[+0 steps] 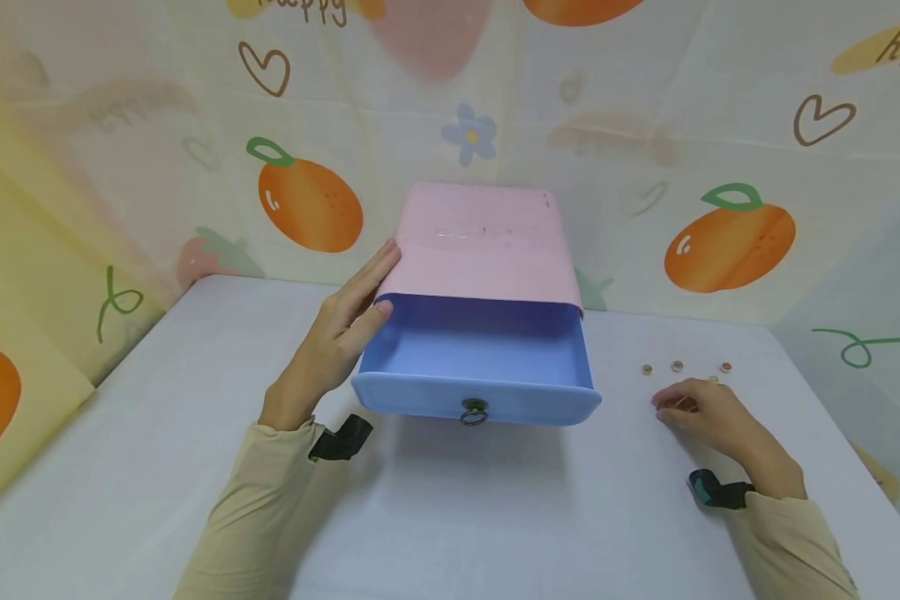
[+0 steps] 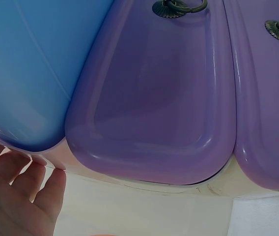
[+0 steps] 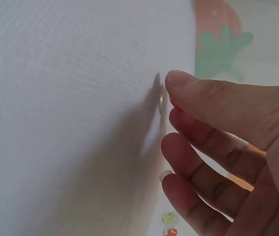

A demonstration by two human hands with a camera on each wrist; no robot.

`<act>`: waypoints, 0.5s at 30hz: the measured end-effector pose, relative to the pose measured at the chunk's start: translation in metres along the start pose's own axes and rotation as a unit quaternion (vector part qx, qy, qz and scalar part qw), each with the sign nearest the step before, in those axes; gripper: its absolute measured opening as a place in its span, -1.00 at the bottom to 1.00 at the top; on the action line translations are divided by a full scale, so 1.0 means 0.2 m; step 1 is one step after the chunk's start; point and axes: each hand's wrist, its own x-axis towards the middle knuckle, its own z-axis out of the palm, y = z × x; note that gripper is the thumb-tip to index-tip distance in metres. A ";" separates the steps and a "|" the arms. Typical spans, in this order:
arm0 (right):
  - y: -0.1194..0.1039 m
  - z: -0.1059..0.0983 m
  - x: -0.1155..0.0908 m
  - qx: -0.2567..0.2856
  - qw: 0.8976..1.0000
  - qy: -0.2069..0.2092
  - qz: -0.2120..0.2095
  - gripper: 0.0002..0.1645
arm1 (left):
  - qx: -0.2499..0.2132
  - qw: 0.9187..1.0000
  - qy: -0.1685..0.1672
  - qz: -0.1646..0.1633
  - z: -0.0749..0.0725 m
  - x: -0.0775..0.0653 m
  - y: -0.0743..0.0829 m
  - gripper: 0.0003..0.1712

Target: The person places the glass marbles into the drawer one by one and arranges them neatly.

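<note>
A pink cabinet stands on the table with its light blue drawer pulled out, a metal ring pull on its front. My left hand rests along the cabinet's left side, fingers extended and thumb by the front edge. The left wrist view shows its fingertips touching the side. To the drawer's right, my right hand is low over the table, its thumb and forefinger pinching a small red bead, mostly hidden. A pale small disc shows beside those fingertips.
Several small round beads lie on the white tablecloth just beyond my right hand. Two purple drawers sit closed beside the blue one in the left wrist view. A fruit-patterned cloth hangs behind the table.
</note>
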 end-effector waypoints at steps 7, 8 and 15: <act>-0.01 0.00 0.00 0.006 1.000 0.007 -0.007 -0.77 | 0.000 1.000 0.000 0.002 0.00 0.00 0.00 -0.36; -0.01 0.00 0.00 0.007 1.000 0.009 -0.009 -0.77 | -0.001 1.000 0.001 0.003 0.00 0.00 0.00 -0.36; -0.05 -0.01 -0.01 0.007 1.000 0.016 -0.018 -0.75 | -0.003 1.000 0.004 0.010 0.00 0.00 0.00 -0.36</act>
